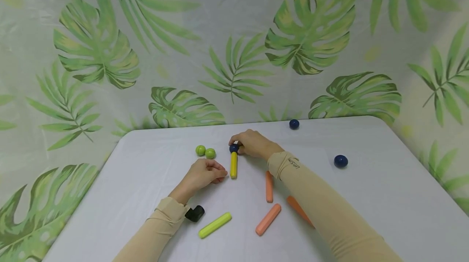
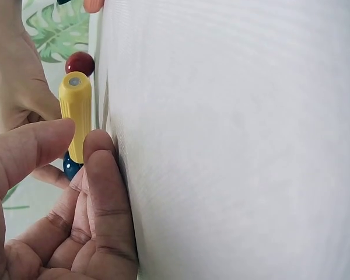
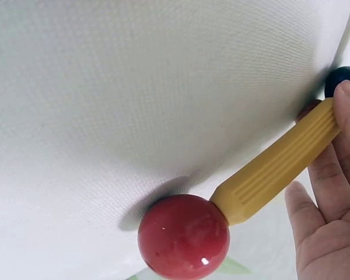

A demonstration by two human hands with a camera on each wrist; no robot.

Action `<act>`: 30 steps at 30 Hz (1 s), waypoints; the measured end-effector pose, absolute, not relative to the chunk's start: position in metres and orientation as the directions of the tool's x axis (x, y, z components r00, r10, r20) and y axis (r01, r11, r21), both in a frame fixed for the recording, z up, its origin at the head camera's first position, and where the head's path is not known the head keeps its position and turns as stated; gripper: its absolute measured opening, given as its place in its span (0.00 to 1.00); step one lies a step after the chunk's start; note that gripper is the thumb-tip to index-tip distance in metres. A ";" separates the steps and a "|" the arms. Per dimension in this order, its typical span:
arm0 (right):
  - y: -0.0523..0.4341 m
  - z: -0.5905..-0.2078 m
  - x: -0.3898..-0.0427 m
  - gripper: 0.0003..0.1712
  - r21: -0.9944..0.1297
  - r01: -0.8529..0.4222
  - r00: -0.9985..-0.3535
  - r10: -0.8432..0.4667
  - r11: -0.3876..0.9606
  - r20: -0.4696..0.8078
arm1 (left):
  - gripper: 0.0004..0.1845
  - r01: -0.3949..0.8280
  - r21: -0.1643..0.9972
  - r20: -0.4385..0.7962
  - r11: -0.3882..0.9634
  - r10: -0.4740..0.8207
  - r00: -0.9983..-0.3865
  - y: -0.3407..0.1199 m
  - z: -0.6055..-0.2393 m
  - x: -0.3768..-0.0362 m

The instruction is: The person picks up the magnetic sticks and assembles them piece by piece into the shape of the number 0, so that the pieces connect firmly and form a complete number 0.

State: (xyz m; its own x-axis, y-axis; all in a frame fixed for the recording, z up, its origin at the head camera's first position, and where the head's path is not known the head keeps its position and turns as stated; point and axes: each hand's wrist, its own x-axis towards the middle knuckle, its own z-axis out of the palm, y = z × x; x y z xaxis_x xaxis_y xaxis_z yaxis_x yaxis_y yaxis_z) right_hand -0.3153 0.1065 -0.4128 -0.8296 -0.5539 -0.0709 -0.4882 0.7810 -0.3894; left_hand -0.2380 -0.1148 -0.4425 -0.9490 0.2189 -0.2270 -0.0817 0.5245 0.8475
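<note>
My right hand pinches a dark blue ball at the far end of a yellow rod. In the right wrist view, its thumb lies by the blue ball and the end of another yellow rod, which has a red ball at its other end; in the head view my right hand hides these. My left hand is beside the near end of the first rod, thumb and fingers loosely bent. A round metal spot shows in that rod's end in the left wrist view.
Two green balls lie beyond my left hand. Nearer me are a yellow-green rod and several orange rods, one partly under my right sleeve. Dark blue balls sit on the right side and at the back of the white table.
</note>
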 end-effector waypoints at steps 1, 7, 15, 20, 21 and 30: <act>0.106 -0.413 -0.316 0.21 -0.387 -0.490 -0.829 -0.554 0.781 -0.070 | 0.09 -0.083 0.847 -0.228 0.525 0.217 -0.949 -0.115 -0.443 -0.238; 0.107 -0.414 -0.317 0.21 -0.375 -0.492 -0.831 -0.553 0.786 -0.067 | 0.07 -0.084 0.846 -0.224 0.526 0.208 -0.952 -0.113 -0.445 -0.242; 0.109 -0.412 -0.318 0.21 -0.376 -0.487 -0.831 -0.550 0.788 -0.076 | 0.06 -0.097 0.867 -0.231 0.489 0.223 -0.947 -0.114 -0.444 -0.248; 0.108 -0.410 -0.318 0.21 -0.370 -0.493 -0.831 -0.552 0.787 -0.066 | 0.06 -0.030 0.851 -0.179 0.525 0.236 -0.955 -0.115 -0.438 -0.248; 0.108 -0.410 -0.318 0.21 -0.370 -0.496 -0.830 -0.555 0.785 -0.064 | 0.06 -0.004 0.838 -0.158 0.545 0.236 -0.959 -0.116 -0.435 -0.248; 0.105 -0.415 -0.317 0.21 -0.371 -0.497 -0.825 -0.560 0.784 -0.078 | 0.12 0.188 0.694 0.067 0.695 0.197 -0.978 -0.132 -0.407 -0.260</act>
